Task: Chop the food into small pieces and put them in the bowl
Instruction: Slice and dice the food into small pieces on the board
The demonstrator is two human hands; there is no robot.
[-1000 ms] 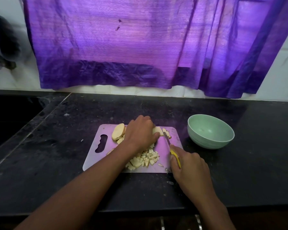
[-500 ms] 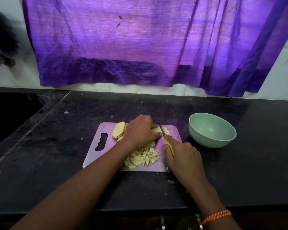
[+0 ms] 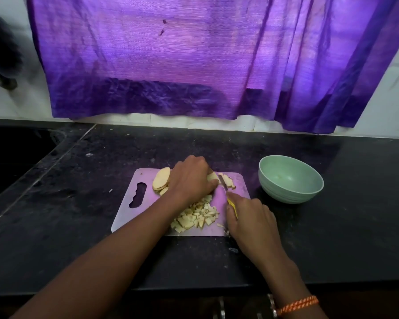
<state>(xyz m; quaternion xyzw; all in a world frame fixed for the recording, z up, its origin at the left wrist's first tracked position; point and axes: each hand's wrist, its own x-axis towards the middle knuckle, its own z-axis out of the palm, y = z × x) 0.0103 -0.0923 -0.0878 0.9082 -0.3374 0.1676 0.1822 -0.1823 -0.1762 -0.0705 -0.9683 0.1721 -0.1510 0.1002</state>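
Both hands (image 3: 191,178) (image 3: 251,217) work mid-board (image 3: 129,217), knife (image 3: 224,184) cutting slices (image 3: 227,180).

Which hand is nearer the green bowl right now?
Right. The right hand, gripping the knife, is just left of the green bowl. The left hand holds food farther left on the cutting board.
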